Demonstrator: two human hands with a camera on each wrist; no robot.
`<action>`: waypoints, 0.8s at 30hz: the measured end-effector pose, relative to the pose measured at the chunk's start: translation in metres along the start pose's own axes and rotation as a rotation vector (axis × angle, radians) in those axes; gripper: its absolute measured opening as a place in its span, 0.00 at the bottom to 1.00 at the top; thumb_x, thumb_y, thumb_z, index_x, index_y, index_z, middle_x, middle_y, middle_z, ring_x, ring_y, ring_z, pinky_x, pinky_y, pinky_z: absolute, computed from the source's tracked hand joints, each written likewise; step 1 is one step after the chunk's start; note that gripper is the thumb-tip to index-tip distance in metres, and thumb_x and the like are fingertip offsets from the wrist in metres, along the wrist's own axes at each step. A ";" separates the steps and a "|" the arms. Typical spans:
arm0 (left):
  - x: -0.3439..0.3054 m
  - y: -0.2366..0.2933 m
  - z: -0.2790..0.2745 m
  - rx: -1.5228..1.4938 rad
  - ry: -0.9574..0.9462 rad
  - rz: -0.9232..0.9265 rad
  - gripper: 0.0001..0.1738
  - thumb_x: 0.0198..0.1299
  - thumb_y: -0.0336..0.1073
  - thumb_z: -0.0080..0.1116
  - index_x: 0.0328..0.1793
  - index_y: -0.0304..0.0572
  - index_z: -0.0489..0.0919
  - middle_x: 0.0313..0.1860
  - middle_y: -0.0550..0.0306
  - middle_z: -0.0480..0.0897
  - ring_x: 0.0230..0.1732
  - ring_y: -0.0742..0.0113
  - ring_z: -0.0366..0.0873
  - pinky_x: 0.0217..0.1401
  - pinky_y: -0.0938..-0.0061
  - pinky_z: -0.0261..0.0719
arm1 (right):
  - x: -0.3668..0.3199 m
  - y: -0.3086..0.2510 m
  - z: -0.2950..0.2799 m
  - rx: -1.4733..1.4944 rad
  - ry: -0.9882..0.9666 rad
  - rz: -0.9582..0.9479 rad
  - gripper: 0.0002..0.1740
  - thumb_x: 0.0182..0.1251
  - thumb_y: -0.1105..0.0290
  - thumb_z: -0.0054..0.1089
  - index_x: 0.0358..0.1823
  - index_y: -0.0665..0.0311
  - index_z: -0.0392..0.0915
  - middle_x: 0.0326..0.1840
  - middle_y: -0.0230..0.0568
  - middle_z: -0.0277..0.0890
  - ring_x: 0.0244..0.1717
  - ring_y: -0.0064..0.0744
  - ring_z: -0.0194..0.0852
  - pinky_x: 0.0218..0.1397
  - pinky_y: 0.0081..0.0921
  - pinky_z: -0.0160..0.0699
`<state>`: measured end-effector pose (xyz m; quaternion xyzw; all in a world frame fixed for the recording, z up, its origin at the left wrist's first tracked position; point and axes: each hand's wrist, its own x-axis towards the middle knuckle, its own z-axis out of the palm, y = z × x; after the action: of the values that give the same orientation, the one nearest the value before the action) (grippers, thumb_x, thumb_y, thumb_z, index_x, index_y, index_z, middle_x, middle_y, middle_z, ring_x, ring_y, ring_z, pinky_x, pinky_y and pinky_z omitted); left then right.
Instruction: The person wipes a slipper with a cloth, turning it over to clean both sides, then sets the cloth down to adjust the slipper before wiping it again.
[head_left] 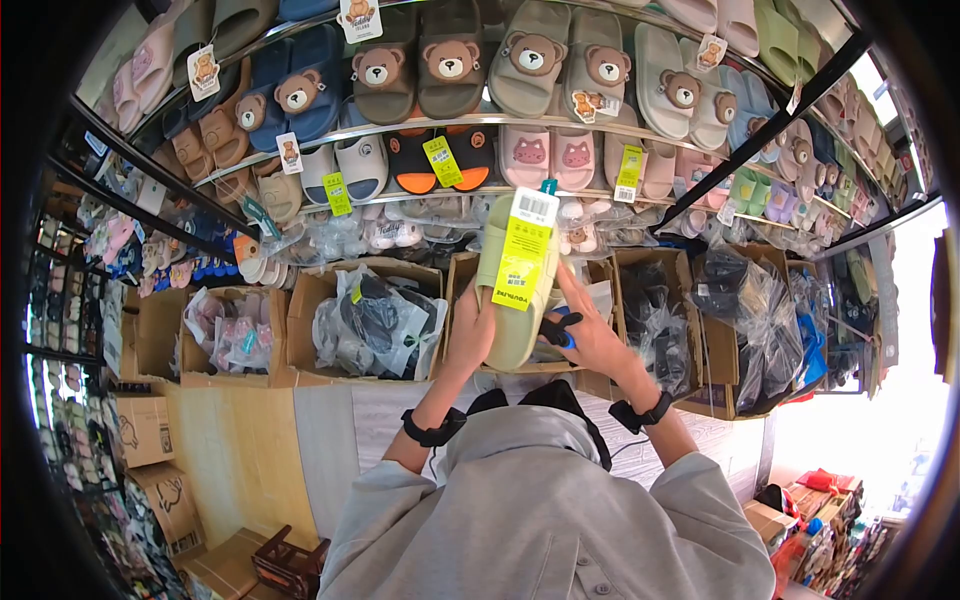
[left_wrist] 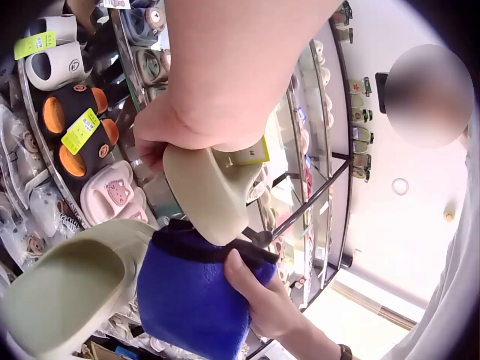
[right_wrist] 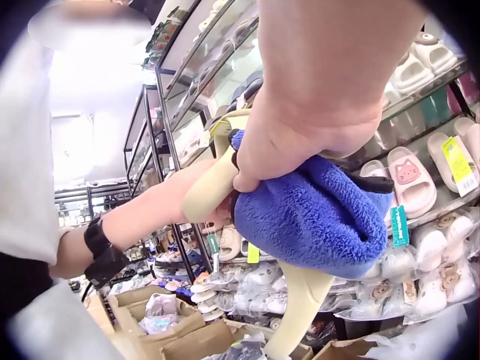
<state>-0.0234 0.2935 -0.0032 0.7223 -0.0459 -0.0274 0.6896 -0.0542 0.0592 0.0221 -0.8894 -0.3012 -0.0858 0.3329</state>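
A pale green slide slipper (head_left: 514, 348) with a yellow-green tag (head_left: 524, 255) stands up lengthwise before me in the head view. My left hand (head_left: 470, 325) grips its left side. In the left wrist view, parts of the pale slipper (left_wrist: 204, 196) show under that hand and at lower left. My right hand (head_left: 600, 345), on the slipper's other side, holds a fuzzy blue cloth (right_wrist: 307, 221) with black edging. In the left wrist view, the right thumb presses on the cloth (left_wrist: 191, 292), which lies up against the slipper. The right fingers behind the cloth are hidden.
Shelves of slippers rise in front, with bear-faced pairs (head_left: 450, 65) on an upper row and black-and-orange ones (head_left: 415, 165) below. Open cardboard boxes (head_left: 300, 340) with bagged footwear line the shelf's foot. A dark post (head_left: 745, 150) slants at right. A small brown stool (head_left: 288, 560) is behind left.
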 end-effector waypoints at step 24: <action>0.030 -0.022 0.032 -0.712 0.161 -0.275 0.31 0.87 0.57 0.45 0.81 0.42 0.68 0.69 0.55 0.80 0.68 0.63 0.81 0.71 0.63 0.80 | -0.022 -0.005 0.062 -0.106 -0.577 0.077 0.22 0.61 0.67 0.75 0.55 0.70 0.87 0.92 0.52 0.50 0.88 0.57 0.53 0.89 0.47 0.59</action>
<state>0.0037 0.2592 -0.0263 0.4372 0.1181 -0.0771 0.8883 -0.0781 0.0919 -0.0305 -0.9041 -0.3444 0.1678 0.1894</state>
